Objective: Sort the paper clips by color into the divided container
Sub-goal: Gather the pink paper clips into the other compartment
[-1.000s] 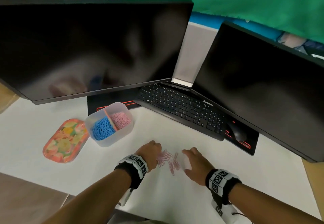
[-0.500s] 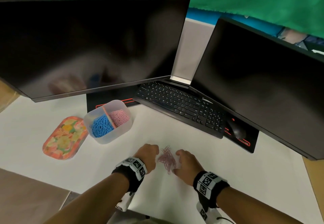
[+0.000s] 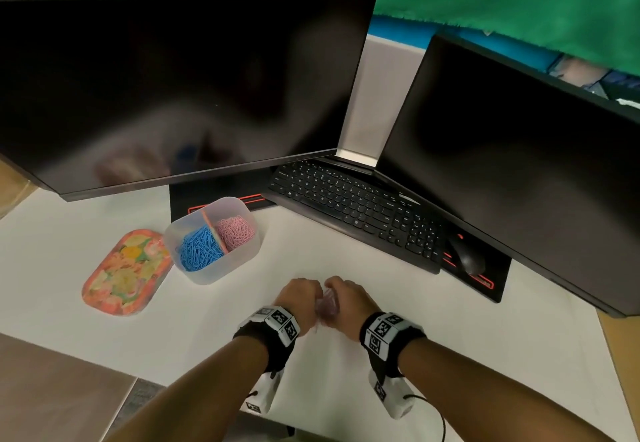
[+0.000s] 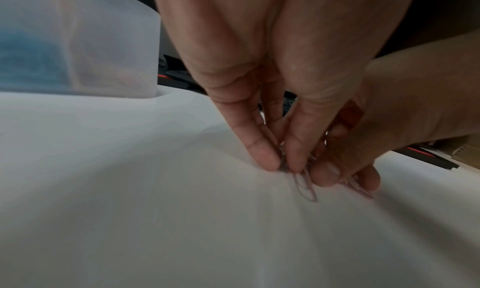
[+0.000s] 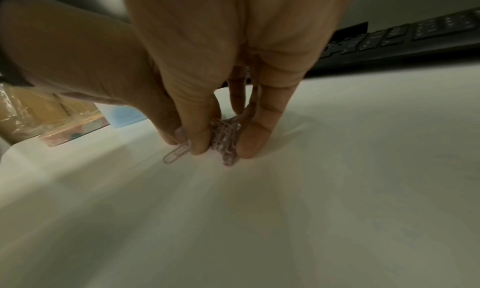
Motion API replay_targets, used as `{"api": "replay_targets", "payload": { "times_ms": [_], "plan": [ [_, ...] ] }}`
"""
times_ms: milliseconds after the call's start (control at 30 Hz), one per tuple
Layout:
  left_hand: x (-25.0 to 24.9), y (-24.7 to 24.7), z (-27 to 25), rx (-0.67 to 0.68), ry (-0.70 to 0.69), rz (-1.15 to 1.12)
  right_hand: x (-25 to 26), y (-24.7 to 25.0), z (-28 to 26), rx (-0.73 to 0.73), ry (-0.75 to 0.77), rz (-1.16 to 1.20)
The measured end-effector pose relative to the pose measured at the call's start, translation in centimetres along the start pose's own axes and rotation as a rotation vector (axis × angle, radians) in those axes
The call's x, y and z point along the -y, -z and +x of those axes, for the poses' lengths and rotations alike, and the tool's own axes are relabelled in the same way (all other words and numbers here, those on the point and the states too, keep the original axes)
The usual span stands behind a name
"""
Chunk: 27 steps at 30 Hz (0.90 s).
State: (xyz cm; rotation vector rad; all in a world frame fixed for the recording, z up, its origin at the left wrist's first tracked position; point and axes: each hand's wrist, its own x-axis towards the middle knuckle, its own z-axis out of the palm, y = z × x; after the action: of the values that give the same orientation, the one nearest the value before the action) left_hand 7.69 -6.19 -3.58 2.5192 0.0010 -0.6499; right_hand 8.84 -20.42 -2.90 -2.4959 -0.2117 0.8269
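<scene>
A small bunch of pink paper clips (image 3: 327, 301) lies on the white desk, pressed between my two hands. My left hand (image 3: 299, 298) and my right hand (image 3: 349, 299) meet over it, knuckles up. In the right wrist view my right hand (image 5: 221, 148) pinches the pink clips (image 5: 225, 137) between thumb and fingers, and one clip (image 5: 176, 154) sticks out to the left. In the left wrist view my left hand (image 4: 283, 162) pinches pink clips (image 4: 305, 186) against the desk. The clear divided container (image 3: 242, 261) stands up and to the left, with blue clips (image 3: 199, 251) in its left half and pink clips (image 3: 235, 232) in its right half.
A floral lid (image 3: 126, 272) lies left of the container. A black keyboard (image 3: 353, 211) and a mouse (image 3: 467, 256) lie behind my hands, under two dark monitors (image 3: 173, 88). The desk's front edge (image 3: 69, 348) runs close on the left.
Both hands have closed in on each other, sweeping the scattered pink clips into one tight bunch that they now pinch. The container has not moved.
</scene>
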Motion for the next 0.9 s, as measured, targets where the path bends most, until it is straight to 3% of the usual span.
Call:
{"api": "replay_targets", "payload": {
  "times_ms": [233,567,900],
  "plan": [
    [-0.5,0.5,0.1,-0.01,0.005,-0.064,0.3,0.3,0.5,-0.049,0.05,0.039],
    [-0.4,1.0,0.2,-0.085,0.096,-0.323,0.1,1.3,1.6,-0.054,-0.023,0.196],
    [3.1,2.4,-0.1,-0.12,0.196,-0.429,2.6,4.7,1.3,-0.04,-0.051,0.4]
  ]
}}
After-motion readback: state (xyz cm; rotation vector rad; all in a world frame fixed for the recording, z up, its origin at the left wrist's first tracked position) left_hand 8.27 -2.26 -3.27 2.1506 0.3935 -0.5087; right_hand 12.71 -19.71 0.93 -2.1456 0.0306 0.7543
